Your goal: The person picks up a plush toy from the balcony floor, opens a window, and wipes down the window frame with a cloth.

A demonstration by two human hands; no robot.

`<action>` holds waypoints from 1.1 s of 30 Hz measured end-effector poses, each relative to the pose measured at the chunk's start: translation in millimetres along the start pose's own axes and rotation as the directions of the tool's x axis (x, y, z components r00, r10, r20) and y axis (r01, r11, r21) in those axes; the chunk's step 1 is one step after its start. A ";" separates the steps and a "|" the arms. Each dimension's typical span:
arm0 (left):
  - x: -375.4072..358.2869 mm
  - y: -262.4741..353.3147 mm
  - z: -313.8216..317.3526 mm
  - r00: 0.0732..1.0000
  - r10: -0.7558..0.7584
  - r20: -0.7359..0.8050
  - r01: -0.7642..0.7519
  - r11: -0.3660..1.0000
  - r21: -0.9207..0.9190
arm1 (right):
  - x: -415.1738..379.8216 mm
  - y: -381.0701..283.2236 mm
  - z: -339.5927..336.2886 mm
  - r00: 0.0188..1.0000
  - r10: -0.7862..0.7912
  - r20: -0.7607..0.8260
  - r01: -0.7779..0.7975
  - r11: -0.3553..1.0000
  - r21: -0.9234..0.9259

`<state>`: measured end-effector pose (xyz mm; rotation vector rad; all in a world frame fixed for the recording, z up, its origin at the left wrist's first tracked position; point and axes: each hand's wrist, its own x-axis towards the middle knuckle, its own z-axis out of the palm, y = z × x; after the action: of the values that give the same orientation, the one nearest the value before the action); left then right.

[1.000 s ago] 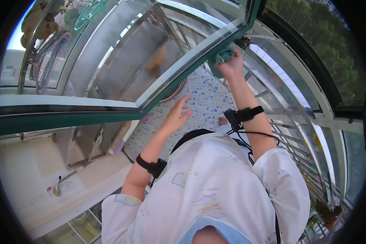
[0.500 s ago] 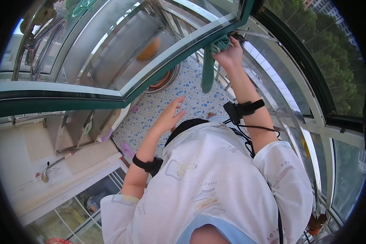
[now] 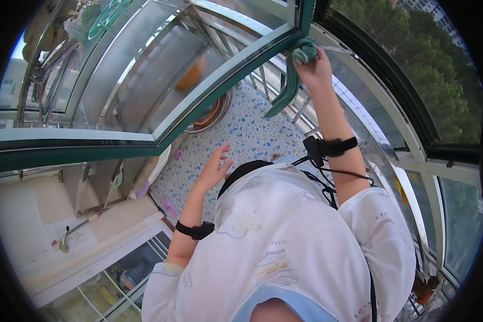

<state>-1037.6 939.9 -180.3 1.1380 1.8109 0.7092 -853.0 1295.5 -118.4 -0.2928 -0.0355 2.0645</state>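
A bunched green cloth is gripped in my right hand, with a long tail hanging down to the left. That hand is up at the corner of the green-framed window sash, and the cloth lies against or very close to the frame; exact contact is hard to tell. My left hand hangs over the floor in front of my body, fingers apart, holding nothing.
A metal shelf unit shows through the glass, with an orange round object on it. A round basin sits on the blue-and-white speckled floor. Purple slippers lie at left. Window bars and trees are at right.
My right hand and the cloth have shifted slightly up and to the right; the cloth's tail now swings out to the left. My left hand has moved a little down and left.
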 end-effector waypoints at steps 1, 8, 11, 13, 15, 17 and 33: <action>2.3 2.6 -0.2 1.000 0.002 0.002 -0.002 1.000 0.011 | 6.1 1.4 -0.4 0.999 -0.001 -0.050 -0.001 0.999 -0.035; 8.1 13.1 6.1 0.999 0.035 0.035 -0.035 0.999 -0.009 | 14.1 -4.6 -10.0 0.997 0.076 -0.004 -0.076 0.983 -0.169; 11.1 15.9 8.0 0.997 0.046 0.066 -0.052 0.996 0.079 | -8.8 26.1 -1.1 0.994 0.087 -0.068 -0.103 0.954 -0.283; 14.9 10.3 12.3 0.988 0.092 0.120 -0.110 0.981 0.159 | -33.1 62.8 3.2 0.978 0.117 -0.172 -0.173 0.917 -0.360; 14.6 22.1 14.0 0.990 0.071 0.119 -0.088 0.985 0.149 | -45.9 90.8 -7.0 0.960 0.242 -0.142 -0.275 0.911 -0.306; 11.6 23.1 13.3 0.994 0.037 0.106 -0.052 0.989 0.137 | -46.0 90.5 -0.1 0.943 0.301 -0.142 -0.326 0.919 -0.220; -41.0 -25.4 -3.4 0.995 -0.069 -0.077 0.070 0.997 0.017 | 8.8 20.4 -36.2 0.915 0.340 0.216 -0.365 0.926 0.093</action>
<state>-1042.4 892.0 -184.2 1.0681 1.9158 0.7034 -866.5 1289.6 -158.2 -0.0102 0.0366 2.4387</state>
